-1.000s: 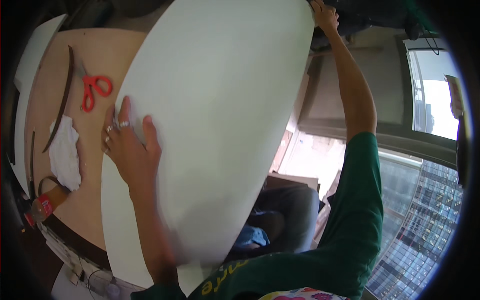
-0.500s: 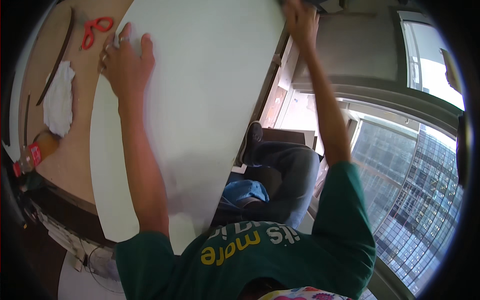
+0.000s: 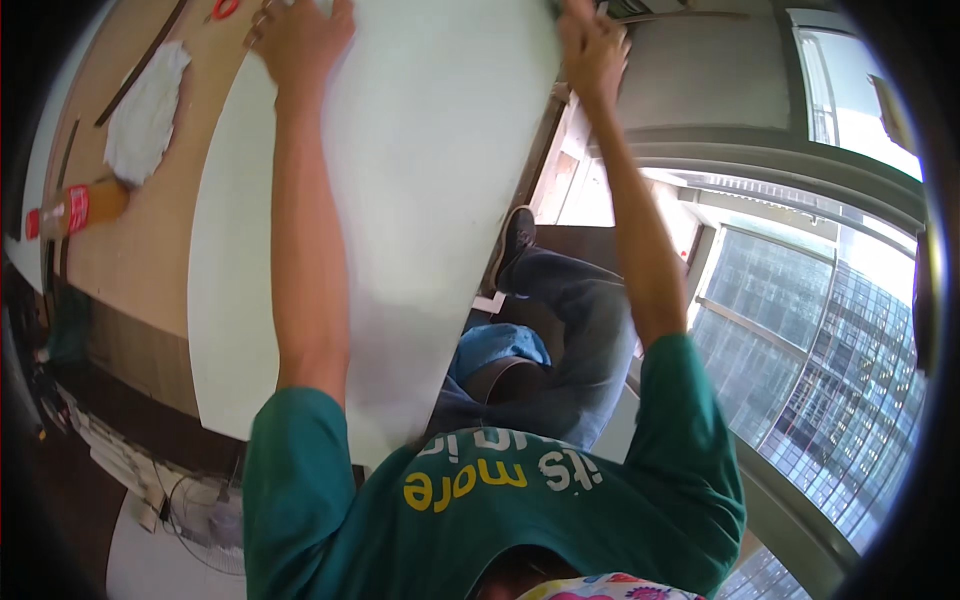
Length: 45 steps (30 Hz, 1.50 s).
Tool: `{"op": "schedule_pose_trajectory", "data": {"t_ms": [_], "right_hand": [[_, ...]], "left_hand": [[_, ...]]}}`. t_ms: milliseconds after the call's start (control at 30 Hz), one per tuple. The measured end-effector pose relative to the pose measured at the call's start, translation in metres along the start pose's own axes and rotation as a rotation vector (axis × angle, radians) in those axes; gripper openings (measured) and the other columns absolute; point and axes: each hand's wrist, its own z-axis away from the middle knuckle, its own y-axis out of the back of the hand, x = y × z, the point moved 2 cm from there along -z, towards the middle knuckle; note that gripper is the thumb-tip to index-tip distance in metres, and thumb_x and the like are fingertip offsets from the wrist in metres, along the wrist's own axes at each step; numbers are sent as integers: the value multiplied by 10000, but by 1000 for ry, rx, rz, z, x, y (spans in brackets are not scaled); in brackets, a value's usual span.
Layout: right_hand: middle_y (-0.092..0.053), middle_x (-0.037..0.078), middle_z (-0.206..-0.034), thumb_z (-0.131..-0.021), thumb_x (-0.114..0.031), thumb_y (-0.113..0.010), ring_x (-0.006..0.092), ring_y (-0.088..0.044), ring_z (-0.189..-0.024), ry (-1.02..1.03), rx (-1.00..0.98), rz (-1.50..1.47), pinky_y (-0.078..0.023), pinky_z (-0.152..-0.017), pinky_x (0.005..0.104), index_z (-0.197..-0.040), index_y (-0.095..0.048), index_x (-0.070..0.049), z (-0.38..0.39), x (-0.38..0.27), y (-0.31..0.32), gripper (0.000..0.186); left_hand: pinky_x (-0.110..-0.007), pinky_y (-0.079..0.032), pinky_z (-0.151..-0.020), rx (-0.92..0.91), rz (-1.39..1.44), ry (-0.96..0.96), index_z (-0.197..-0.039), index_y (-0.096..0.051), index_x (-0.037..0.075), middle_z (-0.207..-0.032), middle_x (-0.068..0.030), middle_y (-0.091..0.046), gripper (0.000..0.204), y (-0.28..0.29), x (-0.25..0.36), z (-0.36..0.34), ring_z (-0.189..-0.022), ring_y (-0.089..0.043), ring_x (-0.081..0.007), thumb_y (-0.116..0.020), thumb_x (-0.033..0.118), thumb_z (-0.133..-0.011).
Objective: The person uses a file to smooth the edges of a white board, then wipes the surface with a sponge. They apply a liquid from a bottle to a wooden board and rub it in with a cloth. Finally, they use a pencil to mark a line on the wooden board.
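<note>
A large white sheet (image 3: 415, 190) with a curved left edge lies over the tan tabletop (image 3: 135, 280). My left hand (image 3: 300, 45) rests on it near the top, fingers apart over its left side. At the upper right edge of the sheet, my right hand (image 3: 595, 55) has curled fingers; what they grip is blurred and hard to make out. Left of the sheet are red-handled scissors (image 3: 224, 8), cut off by the frame, a crumpled white cloth (image 3: 145, 110), a dark curved strip (image 3: 140, 65) and a bottle of amber drink (image 3: 95, 208) on its side.
My bent jeans-clad leg (image 3: 575, 300) is right of the sheet, with a blue cloth (image 3: 495, 350) by it. Large windows (image 3: 760, 300) fill the right side. Cables and a wire-guarded fan (image 3: 200, 525) sit below the tabletop at lower left.
Both hands have moved higher in the picture, the left also rightward, the right leftward. The tabletop objects appear higher, the scissors now mostly out of frame, and more of my legs shows.
</note>
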Motion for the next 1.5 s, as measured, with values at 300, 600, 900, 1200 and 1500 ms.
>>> {"op": "schedule_pose_trajectory", "data": {"t_ms": [300, 600, 900, 1200, 1500], "right_hand": [[-576, 240, -1219, -868, -101, -679, 399, -547, -1106, 69, -152, -159, -485, -882, 479, -1230, -736, -204, 225, -156, 92, 380], [-601, 244, -1113, -940, -215, -648, 404, -592, -979, -69, -51, -186, -484, -828, 481, -1225, -721, -191, 166, -102, 44, 295], [-597, 190, -1065, -922, -172, -656, 351, -595, -892, -218, -218, -220, -496, -713, 449, -1155, -746, -188, 236, -161, 93, 251], [-610, 136, -1144, -739, -189, -846, 333, -585, -1006, -4, -95, -431, -471, -751, 454, -1046, -793, -285, 395, -250, 151, 327], [-578, 185, -1018, -882, -118, -697, 360, -565, -922, -35, -64, -305, -466, -747, 472, -1182, -735, -154, 320, -215, 133, 304]], "left_hand": [[-558, -300, -1103, 127, -41, -3, -1337, -571, 81, -1400, -200, -517, 494, -25, -36, -10, -1335, -430, -374, -612, 366, -935], [-500, -458, -983, 276, 70, -145, -1108, -722, 72, -1127, -190, -694, 338, -5, -41, -13, -1122, -626, -366, -612, 314, -901], [-497, -462, -993, 351, 174, -361, -1096, -723, 35, -1137, -195, -698, 316, -33, -54, -15, -1103, -638, -374, -631, 265, -900], [-442, -451, -1038, 235, 33, -314, -1190, -666, -7, -1191, -216, -683, 350, 62, -147, 94, -1157, -617, -379, -613, 233, -942], [-451, -433, -1059, 110, 38, -321, -1218, -650, -16, -1243, -238, -658, 369, 83, -163, 130, -1204, -590, -395, -608, 234, -950]]}}
